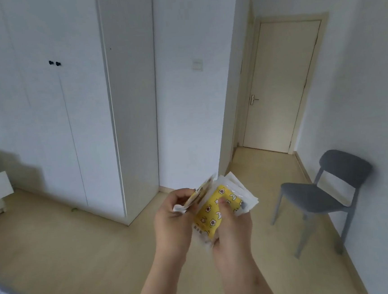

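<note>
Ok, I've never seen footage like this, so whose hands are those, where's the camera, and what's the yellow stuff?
No machine here: one camera sits on a person's head, looking forward and down, so the two bare arms entering from below are that person's own. The left hand pinches a few thin packets, fanned away from the rest. The right hand grips the main stack, thumb on a yellow packet with small printed shapes. The hands are in mid-air above a pale wooden floor. Behind stand a white wardrobe, a closed door and a grey chair.
</note>
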`<state>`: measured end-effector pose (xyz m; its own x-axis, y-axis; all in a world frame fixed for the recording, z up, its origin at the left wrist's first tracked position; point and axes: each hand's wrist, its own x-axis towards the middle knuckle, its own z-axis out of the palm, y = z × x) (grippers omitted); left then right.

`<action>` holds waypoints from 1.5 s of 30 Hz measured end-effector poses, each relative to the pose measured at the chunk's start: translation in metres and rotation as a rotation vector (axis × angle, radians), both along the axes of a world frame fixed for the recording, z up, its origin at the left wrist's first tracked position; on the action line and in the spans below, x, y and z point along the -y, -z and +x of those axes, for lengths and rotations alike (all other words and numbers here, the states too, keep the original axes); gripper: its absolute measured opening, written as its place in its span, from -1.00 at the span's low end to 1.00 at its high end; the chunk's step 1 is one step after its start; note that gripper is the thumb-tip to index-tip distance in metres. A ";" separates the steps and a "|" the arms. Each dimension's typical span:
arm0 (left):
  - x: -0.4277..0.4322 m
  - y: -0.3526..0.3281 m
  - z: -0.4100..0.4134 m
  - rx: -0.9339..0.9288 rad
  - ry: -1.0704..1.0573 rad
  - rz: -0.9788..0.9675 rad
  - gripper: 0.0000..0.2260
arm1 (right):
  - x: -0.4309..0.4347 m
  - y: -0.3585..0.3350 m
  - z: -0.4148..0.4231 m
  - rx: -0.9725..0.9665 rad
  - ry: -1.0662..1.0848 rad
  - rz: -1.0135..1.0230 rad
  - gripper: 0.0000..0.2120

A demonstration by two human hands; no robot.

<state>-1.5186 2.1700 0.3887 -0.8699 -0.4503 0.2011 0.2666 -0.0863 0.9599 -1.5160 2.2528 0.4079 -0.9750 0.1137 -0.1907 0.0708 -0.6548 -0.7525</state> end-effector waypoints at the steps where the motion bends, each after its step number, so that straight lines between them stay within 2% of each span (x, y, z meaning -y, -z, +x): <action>1: 0.012 -0.003 -0.021 -0.013 0.030 0.010 -0.79 | 0.013 -0.004 -0.019 -0.009 -0.034 -0.026 -0.72; 5: 0.055 -0.006 -0.094 -0.029 0.068 -0.078 -0.69 | 0.054 0.001 -0.097 -0.043 -0.165 -0.063 -0.77; 8: 0.083 0.001 -0.135 0.002 0.104 -0.194 -0.69 | 0.082 0.012 -0.153 -0.077 -0.209 -0.060 -0.86; 11: 0.118 0.007 -0.181 0.002 0.068 -0.336 -0.70 | 0.118 0.021 -0.208 -0.090 -0.240 -0.073 -0.83; 13: 0.141 0.010 -0.214 0.012 0.047 -0.429 -0.61 | 0.141 0.024 -0.245 -0.097 -0.286 -0.116 -0.79; 16: 0.171 0.013 -0.267 0.022 0.037 -0.470 -0.61 | 0.173 0.025 -0.303 -0.124 -0.363 -0.156 -0.71; 18: 0.192 0.010 -0.304 0.053 0.027 -0.448 -0.62 | 0.194 0.021 -0.343 -0.136 -0.422 -0.144 -0.71; 21: 0.222 -0.001 -0.344 0.042 0.026 -0.333 -0.52 | 0.228 0.017 -0.394 -0.151 -0.468 -0.133 -0.75; 22: 0.236 -0.004 -0.357 0.014 0.009 -0.274 -0.57 | 0.247 0.017 -0.412 -0.162 -0.507 -0.124 -0.78; 24: 0.262 -0.006 -0.376 0.006 -0.074 -0.191 -0.80 | 0.279 0.017 -0.434 -0.180 -0.566 -0.087 -0.77; 27: 0.324 0.005 -0.400 0.081 -0.336 -0.104 -0.95 | 0.342 0.021 -0.455 -0.129 -0.702 -0.026 -0.70; 30: 0.388 0.018 -0.408 0.134 -0.516 0.011 -0.78 | 0.403 0.026 -0.467 -0.042 -0.823 -0.013 -0.75; 34: 0.479 0.016 -0.412 0.066 -0.711 0.158 -0.58 | 0.491 0.030 -0.481 0.006 -0.871 0.004 -0.77; 37: 0.557 0.009 -0.412 0.076 -0.828 0.225 -0.52 | 0.566 0.023 -0.490 0.032 -0.896 0.017 -0.72; 42: 0.668 -0.007 -0.410 0.064 -0.983 0.249 -0.85 | 0.669 0.007 -0.503 0.038 -0.973 -0.034 -0.67; 45: 0.715 -0.001 -0.412 0.087 -1.116 0.258 -0.87 | 0.715 0.012 -0.515 0.053 -0.986 -0.041 -0.65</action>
